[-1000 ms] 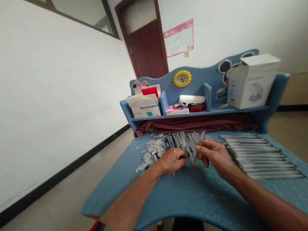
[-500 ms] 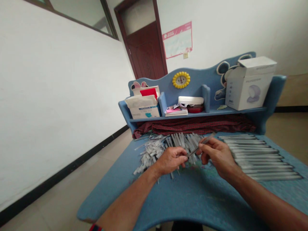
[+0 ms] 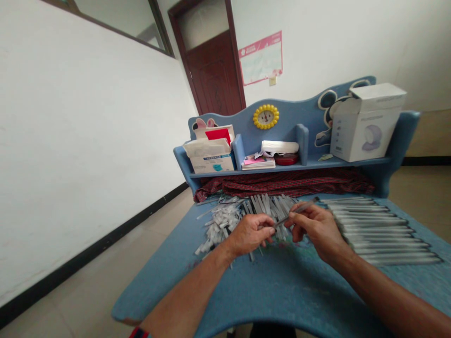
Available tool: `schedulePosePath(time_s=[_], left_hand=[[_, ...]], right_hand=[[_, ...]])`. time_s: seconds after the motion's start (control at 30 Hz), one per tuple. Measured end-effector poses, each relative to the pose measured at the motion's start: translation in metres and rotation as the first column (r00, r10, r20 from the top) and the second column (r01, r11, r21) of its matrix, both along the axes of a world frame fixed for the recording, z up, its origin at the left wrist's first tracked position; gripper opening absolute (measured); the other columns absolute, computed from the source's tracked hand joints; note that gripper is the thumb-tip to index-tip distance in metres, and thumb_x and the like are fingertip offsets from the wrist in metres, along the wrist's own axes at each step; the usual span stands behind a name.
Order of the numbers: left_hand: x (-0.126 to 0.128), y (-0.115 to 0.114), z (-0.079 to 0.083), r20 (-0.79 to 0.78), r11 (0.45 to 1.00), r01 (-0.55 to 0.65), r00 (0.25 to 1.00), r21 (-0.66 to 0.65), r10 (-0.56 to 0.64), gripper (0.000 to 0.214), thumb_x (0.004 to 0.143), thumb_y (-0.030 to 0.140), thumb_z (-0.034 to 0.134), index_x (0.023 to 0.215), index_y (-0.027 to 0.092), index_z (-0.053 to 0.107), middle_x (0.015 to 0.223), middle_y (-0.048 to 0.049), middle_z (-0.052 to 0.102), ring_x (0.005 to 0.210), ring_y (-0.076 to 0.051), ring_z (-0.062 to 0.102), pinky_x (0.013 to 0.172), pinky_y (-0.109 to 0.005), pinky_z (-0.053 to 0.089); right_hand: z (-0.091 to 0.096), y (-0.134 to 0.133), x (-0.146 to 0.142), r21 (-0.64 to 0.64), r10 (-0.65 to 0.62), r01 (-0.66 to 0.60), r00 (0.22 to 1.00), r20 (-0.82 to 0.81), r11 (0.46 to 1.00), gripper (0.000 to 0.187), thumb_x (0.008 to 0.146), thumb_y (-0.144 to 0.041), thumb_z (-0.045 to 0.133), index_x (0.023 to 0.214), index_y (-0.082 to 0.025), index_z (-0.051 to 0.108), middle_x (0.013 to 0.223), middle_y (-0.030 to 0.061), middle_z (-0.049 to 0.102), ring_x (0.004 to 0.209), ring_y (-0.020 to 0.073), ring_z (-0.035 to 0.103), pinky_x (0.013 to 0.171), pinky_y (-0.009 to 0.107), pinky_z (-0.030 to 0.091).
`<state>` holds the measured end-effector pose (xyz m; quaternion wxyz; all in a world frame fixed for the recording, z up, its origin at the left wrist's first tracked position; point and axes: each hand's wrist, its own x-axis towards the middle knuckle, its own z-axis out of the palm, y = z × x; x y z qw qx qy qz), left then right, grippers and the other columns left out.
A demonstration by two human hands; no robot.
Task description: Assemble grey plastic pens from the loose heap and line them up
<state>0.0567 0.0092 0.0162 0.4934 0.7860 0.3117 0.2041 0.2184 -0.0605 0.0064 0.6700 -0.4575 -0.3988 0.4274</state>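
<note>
My left hand (image 3: 251, 233) is closed in a pinch at the near end of a thin grey tube (image 3: 298, 211). My right hand (image 3: 314, 227) is closed round the middle of that same tube, which slants up to the right above the blue desk (image 3: 268, 286). Just behind both hands lies a heap of short grey tubes (image 3: 269, 206), and left of it a pile of small clear caps (image 3: 220, 223). To the right of my right hand lies a neat row of long finished tubes (image 3: 377, 227).
A blue shelf (image 3: 292, 164) at the desk's back holds paper boxes (image 3: 211, 157), a red tin (image 3: 286, 158) and a white carton (image 3: 366, 124). A red checked cloth (image 3: 285, 182) lies under it. A yellow clock (image 3: 266, 116) hangs above. A dark door (image 3: 214, 70) stands behind.
The tube in my right hand has tilted from nearly upright to slanting rightward, and my left hand's pinch has come to its near end. Both hands stayed in place.
</note>
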Motion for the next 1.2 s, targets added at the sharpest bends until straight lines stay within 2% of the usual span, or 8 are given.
schedulePosePath(time_s=[0.2,0.37,0.53,0.73,1.03,1.2], left_hand=[[0.000,0.001,-0.003,0.007,1.000,-0.024,1.000,-0.007,0.024,0.022,0.067,0.025,0.063,0.084,0.012,0.065,0.058,0.0021,0.058,0.048,-0.008,0.051,0.050,-0.019,0.044],[-0.001,-0.001,-0.004,-0.037,0.996,-0.029,0.999,0.085,0.032,0.023,0.074,0.027,0.056,0.089,0.012,0.066,0.059,-0.0003,0.060,0.051,-0.009,0.055,0.049,-0.018,0.044],[-0.001,-0.004,-0.004,-0.044,0.984,-0.020,0.999,0.179,0.028,0.021,0.075,0.026,0.055,0.087,0.012,0.065,0.058,-0.0004,0.060,0.050,-0.009,0.056,0.048,-0.017,0.044],[-0.001,-0.008,-0.003,-0.056,0.955,0.007,0.998,0.296,0.010,0.018,0.076,0.022,0.051,0.082,0.012,0.066,0.057,-0.0003,0.059,0.050,-0.009,0.056,0.046,-0.017,0.041],[0.000,-0.015,0.002,-0.099,0.904,-0.003,0.994,0.428,0.050,0.016,0.077,0.017,0.049,0.070,0.012,0.063,0.055,0.0003,0.055,0.050,-0.009,0.054,0.049,-0.018,0.039],[0.000,-0.011,0.003,-0.121,0.869,0.024,0.992,0.493,0.041,0.015,0.077,0.017,0.049,0.070,0.013,0.062,0.058,0.0000,0.056,0.054,-0.010,0.055,0.054,-0.019,0.040]], right_hand=[[0.001,-0.001,0.001,-0.012,0.055,-0.056,0.998,-0.013,0.998,0.025,0.062,-0.031,0.067,0.076,-0.016,0.053,0.053,0.0001,0.063,0.033,0.0107,0.050,0.035,0.022,0.037],[0.001,-0.001,0.003,-0.006,0.105,-0.105,0.994,-0.040,0.994,0.025,0.064,-0.032,0.066,0.076,-0.016,0.052,0.053,0.0013,0.064,0.032,0.0112,0.050,0.034,0.022,0.036],[-0.003,0.000,0.005,0.016,0.157,-0.156,0.983,-0.098,0.988,0.027,0.064,-0.033,0.067,0.080,-0.016,0.052,0.056,0.0021,0.065,0.037,0.0151,0.056,0.039,0.024,0.042],[-0.010,0.001,0.004,0.011,0.185,-0.185,0.976,-0.116,0.983,0.027,0.064,-0.034,0.067,0.077,-0.017,0.051,0.058,0.0021,0.066,0.043,0.0183,0.061,0.042,0.026,0.045],[-0.010,-0.001,-0.004,0.004,0.155,-0.157,0.973,-0.171,0.988,0.025,0.064,-0.032,0.068,0.077,-0.017,0.051,0.058,0.0009,0.066,0.045,0.0177,0.062,0.047,0.028,0.050],[-0.011,0.000,-0.003,-0.002,0.172,-0.176,0.964,-0.201,0.984,0.024,0.065,-0.030,0.068,0.077,-0.017,0.051,0.059,0.0012,0.066,0.046,0.0172,0.063,0.048,0.028,0.050]])
